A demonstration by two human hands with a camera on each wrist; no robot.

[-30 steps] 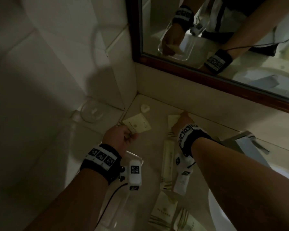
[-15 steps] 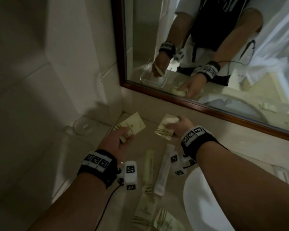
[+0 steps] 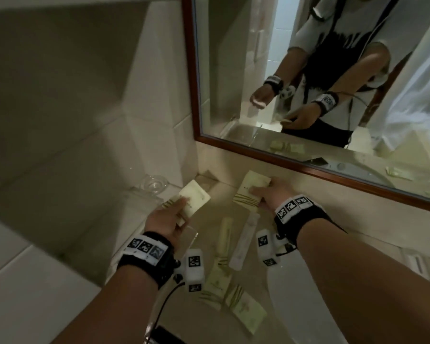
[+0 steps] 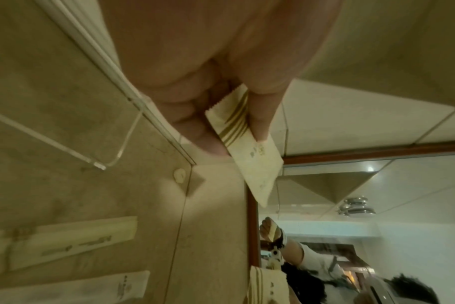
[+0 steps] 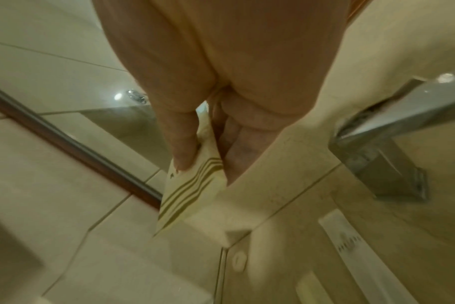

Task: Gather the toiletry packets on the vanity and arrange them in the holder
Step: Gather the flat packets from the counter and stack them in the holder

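Note:
My left hand (image 3: 170,214) pinches a cream square packet (image 3: 195,198) with gold stripes; the left wrist view shows the packet (image 4: 249,152) held between thumb and fingers. My right hand (image 3: 271,194) pinches a second striped cream packet (image 3: 251,191), and the right wrist view shows that packet (image 5: 192,193) under the thumb. Both packets are held above the vanity (image 3: 209,219). A clear acrylic holder (image 3: 189,238) lies under my left hand, mostly hidden; its edge (image 4: 122,142) shows in the left wrist view. Two long sachets (image 3: 225,234) (image 3: 246,240) and two flat packets (image 3: 215,285) (image 3: 246,309) lie on the vanity.
A wood-framed mirror (image 3: 308,167) runs along the back wall. A white basin (image 3: 296,306) sits at the right, with a chrome tap (image 5: 392,131) beside it. A glass dish (image 3: 154,183) stands on the tiled ledge at the left. A small round stopper (image 4: 181,174) lies in the corner.
My right hand has lifted its packet off the vanity and drawn it slightly toward me. The left hand keeps its packet, shifted a little. The head view has tilted up toward the mirror.

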